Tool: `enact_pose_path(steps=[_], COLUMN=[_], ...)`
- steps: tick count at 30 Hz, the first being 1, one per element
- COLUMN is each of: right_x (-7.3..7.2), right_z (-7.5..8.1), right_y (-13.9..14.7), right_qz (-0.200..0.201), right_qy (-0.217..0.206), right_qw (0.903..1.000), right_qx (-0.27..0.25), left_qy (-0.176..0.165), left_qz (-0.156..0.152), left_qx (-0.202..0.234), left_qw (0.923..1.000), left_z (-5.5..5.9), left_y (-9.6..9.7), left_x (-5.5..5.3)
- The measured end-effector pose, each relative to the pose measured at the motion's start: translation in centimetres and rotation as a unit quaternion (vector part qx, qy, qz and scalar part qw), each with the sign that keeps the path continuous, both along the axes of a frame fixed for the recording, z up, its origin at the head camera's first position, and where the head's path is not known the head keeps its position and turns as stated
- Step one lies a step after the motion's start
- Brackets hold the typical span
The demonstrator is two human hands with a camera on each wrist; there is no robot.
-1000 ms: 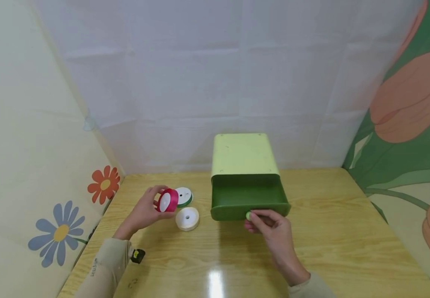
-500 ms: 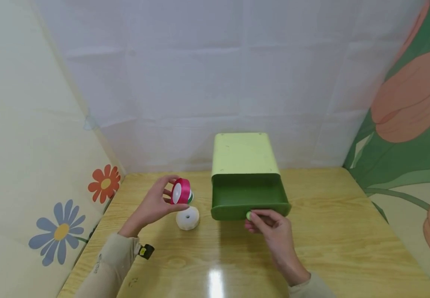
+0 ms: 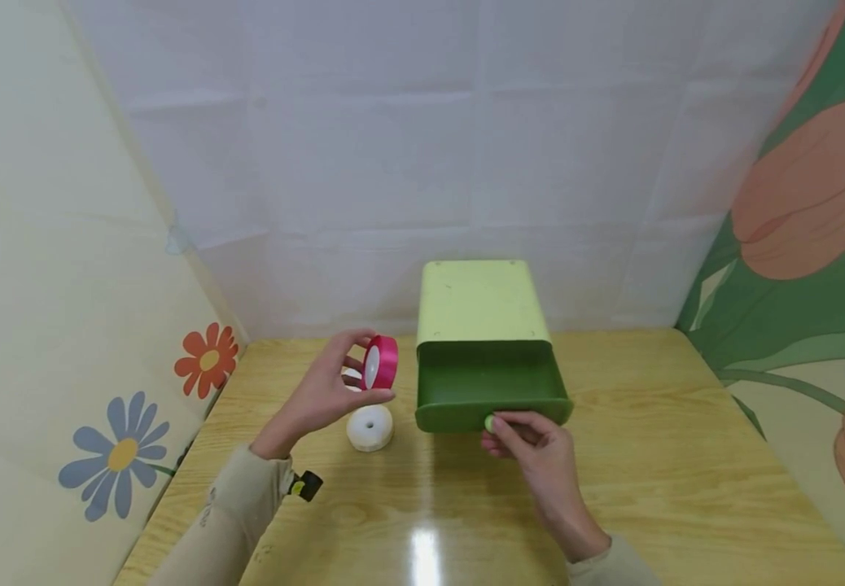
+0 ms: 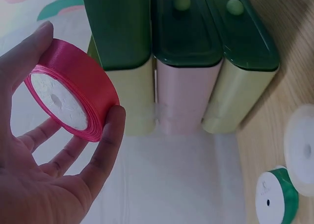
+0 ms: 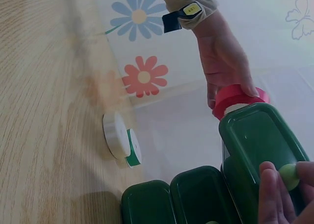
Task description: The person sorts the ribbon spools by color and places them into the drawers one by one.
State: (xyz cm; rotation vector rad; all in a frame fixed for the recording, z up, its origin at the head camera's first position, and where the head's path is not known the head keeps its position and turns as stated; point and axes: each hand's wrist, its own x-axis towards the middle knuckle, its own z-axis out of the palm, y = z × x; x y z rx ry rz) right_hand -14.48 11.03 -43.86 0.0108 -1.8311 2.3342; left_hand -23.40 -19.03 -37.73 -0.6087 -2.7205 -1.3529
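Note:
My left hand (image 3: 318,392) grips a roll of crimson satin ribbon (image 3: 387,363) between thumb and fingers, raised over the table left of the drawer. In the left wrist view the roll's white core faces the camera. With thumb and fingertips, my right hand (image 3: 540,457) pinches the light green knob (image 3: 490,423) of a dark green drawer (image 3: 444,418). That top drawer is pulled out of a pale green cabinet (image 3: 477,299), and its visible inside holds nothing. In the right wrist view the ribbon roll is beside the drawer's edge, partly hidden behind it.
A roll of cream ribbon (image 3: 369,431) lies flat on the wooden table (image 3: 657,456), left of the cabinet. Beside it is a green ribbon roll (image 4: 290,197), mostly hidden behind my left hand in the head view. Two lower drawers, one in a pink section (image 4: 189,96), are closed.
My left hand has carried the crimson ribbon roll rightward and slightly up, past the other rolls toward the drawer. My right hand and the pulled-out drawer have stayed in place.

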Motion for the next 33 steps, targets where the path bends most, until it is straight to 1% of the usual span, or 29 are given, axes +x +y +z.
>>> enact_pose_path(steps=[6, 13, 17, 21, 27, 33], right_x=[0.0, -0.1, -0.1, -0.1, -0.1, -0.1], right_z=[-0.2, -0.3, -0.3, -0.1, -0.1, 0.0], right_y=[0.0, 0.0, 0.0, 0.0, 0.0, 0.0], right_qz=[0.0, -0.001, -0.004, -0.004, -0.007, -0.008], right_qy=[0.006, 0.002, -0.003, -0.01, -0.014, -0.013], right_qw=[1.0, 1.0, 1.0, 0.9999, 0.9999, 0.9999], right_qx=[-0.005, -0.008, -0.006, -0.001, 0.002, 0.005], left_qy=[0.004, 0.013, 0.018, 0.033, 0.058, 0.079], left_qz=[-0.016, -0.023, -0.038, -0.055, -0.064, -0.083], left_qx=[0.009, 0.007, 0.014, 0.011, 0.007, 0.011], left_qw=[0.9998, 0.9996, 0.999, 0.9979, 0.9962, 0.9934], left_z=[0.7, 1.2, 1.5, 1.6, 1.8, 1.6], left_y=[1.4, 3.0, 4.1, 5.1, 6.2, 7.4], left_x=[-0.1, -0.2, -0.3, -0.4, -0.5, -0.7])
